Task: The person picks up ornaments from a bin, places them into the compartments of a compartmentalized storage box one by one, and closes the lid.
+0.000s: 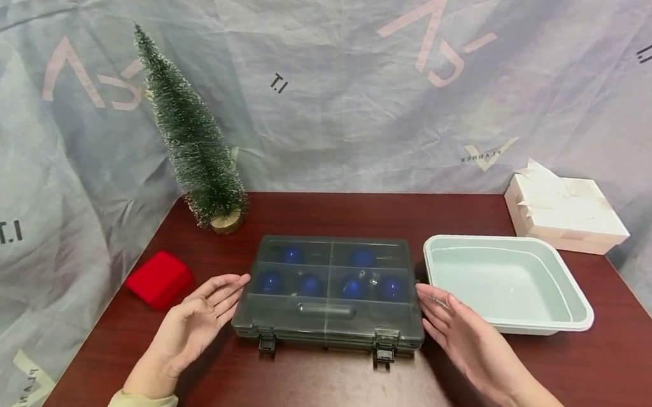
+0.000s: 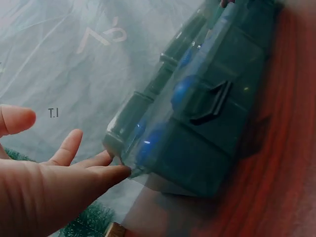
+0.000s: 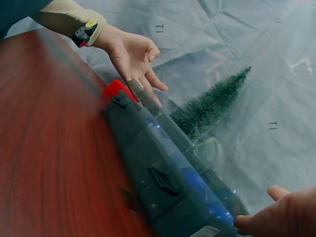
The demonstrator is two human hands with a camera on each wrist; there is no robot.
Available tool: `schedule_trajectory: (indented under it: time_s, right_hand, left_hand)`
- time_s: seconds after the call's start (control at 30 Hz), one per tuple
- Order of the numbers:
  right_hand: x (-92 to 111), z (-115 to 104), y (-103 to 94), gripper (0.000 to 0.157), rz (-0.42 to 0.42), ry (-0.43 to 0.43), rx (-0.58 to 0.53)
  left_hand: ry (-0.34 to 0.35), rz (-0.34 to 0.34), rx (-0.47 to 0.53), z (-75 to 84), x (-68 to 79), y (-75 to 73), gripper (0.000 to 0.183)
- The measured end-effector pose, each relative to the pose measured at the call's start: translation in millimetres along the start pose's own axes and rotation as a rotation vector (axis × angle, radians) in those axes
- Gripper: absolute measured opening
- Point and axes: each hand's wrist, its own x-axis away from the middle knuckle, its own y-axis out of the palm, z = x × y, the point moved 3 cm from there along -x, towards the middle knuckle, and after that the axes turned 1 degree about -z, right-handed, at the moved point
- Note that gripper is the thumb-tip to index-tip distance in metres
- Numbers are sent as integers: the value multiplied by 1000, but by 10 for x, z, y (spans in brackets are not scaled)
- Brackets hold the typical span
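A dark see-through plastic case (image 1: 328,322) lies on the table in the middle of the head view, with several blue balls (image 1: 311,285) showing through its lid. Two black latches (image 1: 385,352) stick out from its front edge. My left hand (image 1: 193,321) has its fingertips at the case's left side, palm turned inward. On the opposite side, the fingers of my right hand (image 1: 475,349) lie straight against the right edge. Both wrist views show fingertips by the lid's end, with blue balls (image 2: 150,143) inside; the palms hold nothing.
Left of the case sits a red box (image 1: 160,278). Behind it a small frosted Christmas tree (image 1: 193,135) stands on a wooden base. A pale plastic basin (image 1: 509,285) is close on the right, and a white gift box with a ribbon (image 1: 566,213) lies at the back right.
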Motion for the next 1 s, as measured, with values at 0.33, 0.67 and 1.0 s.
schedule_trajectory:
  time_s: [0.33,0.67,1.0]
  right_hand:
    - [49,131,-44,61,33,63,110]
    - [2,275,-32,48,232,66,544]
    - [-28,357,-85,48,236,-109,864]
  left_hand:
    - [-45,43,-59,-87,56,-50,62]
    - [-100,269,-752,-117,-49,-73,46]
    - [-54,241,-993,-213,-105,-187,49]
